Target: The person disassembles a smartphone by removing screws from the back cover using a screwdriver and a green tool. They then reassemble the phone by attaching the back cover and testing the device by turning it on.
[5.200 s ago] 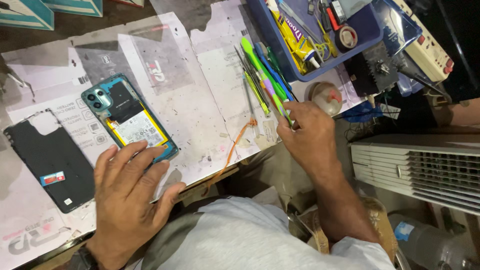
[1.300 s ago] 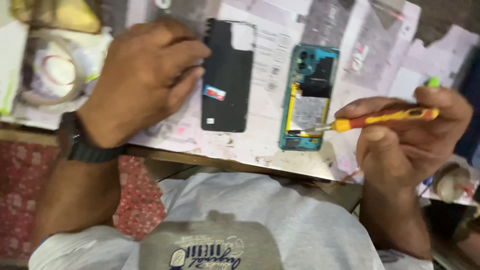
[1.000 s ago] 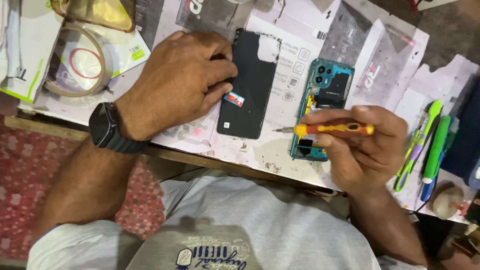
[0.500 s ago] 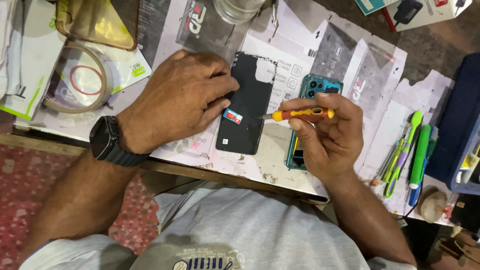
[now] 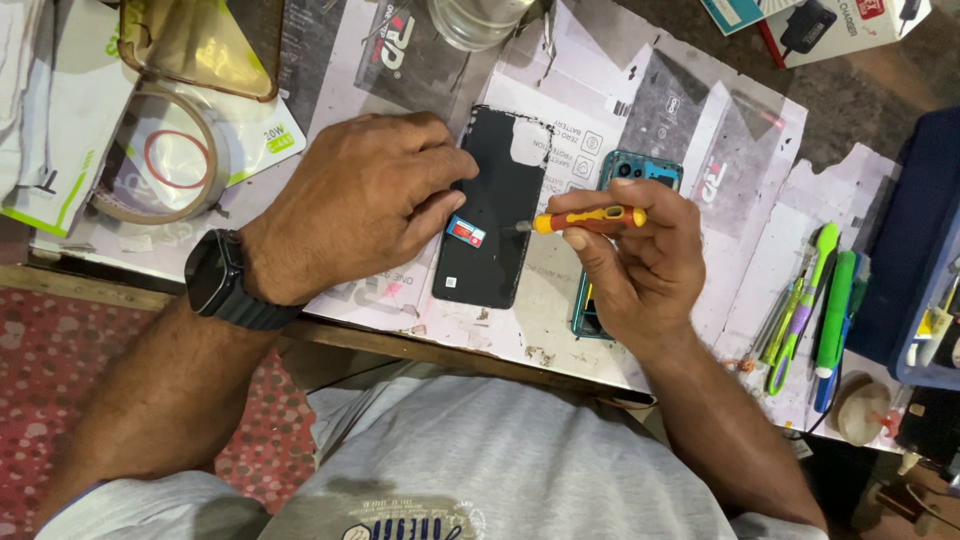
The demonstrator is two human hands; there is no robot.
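Note:
A black phone back cover (image 5: 497, 225) lies inside-up on the paper-covered bench, with a small red and blue sticker on it. My left hand (image 5: 360, 205) rests flat on its left edge, fingertips touching the cover. My right hand (image 5: 635, 265) holds a small screwdriver (image 5: 585, 219) with a red and yellow handle, its tip pointing left over the cover near the sticker. Under my right hand lies an opened teal phone (image 5: 628, 190), mostly hidden by the hand.
A roll of tape (image 5: 160, 155) and a yellow-tinted case (image 5: 200, 45) lie at the left. A glass jar (image 5: 480, 18) stands at the top. Green and purple tools (image 5: 815, 300) lie at the right beside a blue tray (image 5: 915, 260). Boxes sit top right.
My view has swung left from the tool tray to the phone parts. My right hand picked up the screwdriver and carried it left, from over the teal phone to the black cover. My left hand stayed on the cover.

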